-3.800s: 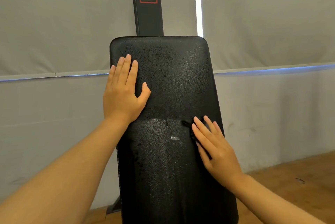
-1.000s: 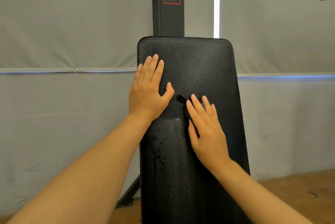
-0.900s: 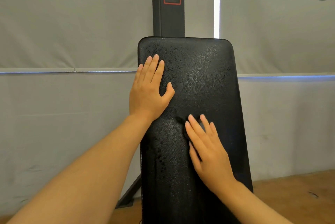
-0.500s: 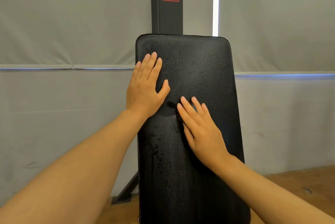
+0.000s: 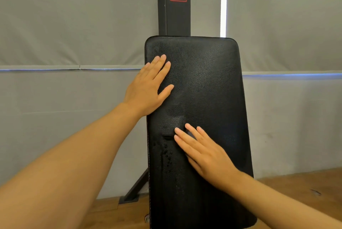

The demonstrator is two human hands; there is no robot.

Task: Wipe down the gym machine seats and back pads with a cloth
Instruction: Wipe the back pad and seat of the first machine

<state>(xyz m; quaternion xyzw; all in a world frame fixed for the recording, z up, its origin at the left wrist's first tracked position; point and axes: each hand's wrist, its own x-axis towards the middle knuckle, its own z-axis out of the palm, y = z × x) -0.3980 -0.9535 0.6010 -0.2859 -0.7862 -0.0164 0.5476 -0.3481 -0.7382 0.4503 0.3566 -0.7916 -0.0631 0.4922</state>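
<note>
A tall black leather back pad (image 5: 205,80) stands upright in the middle of the head view. My left hand (image 5: 148,89) lies flat on its upper left part, fingers straight and pointing up. My right hand (image 5: 203,152) presses flat on the pad's lower middle with straight fingers. A dark cloth (image 5: 167,137) lies under that hand; only a small corner shows by the fingertips. Wet droplets speckle the pad's lower left, below the cloth.
A black steel upright (image 5: 174,2) with a red-framed label rises behind the pad. Its angled foot (image 5: 135,189) rests on the wooden floor (image 5: 299,184). Grey padded wall panels (image 5: 64,25) fill the background, with a bright vertical gap to the right of the upright.
My right hand has slid the cloth down the pad from its middle towards the lower part. My left hand has stayed flat on the upper left.
</note>
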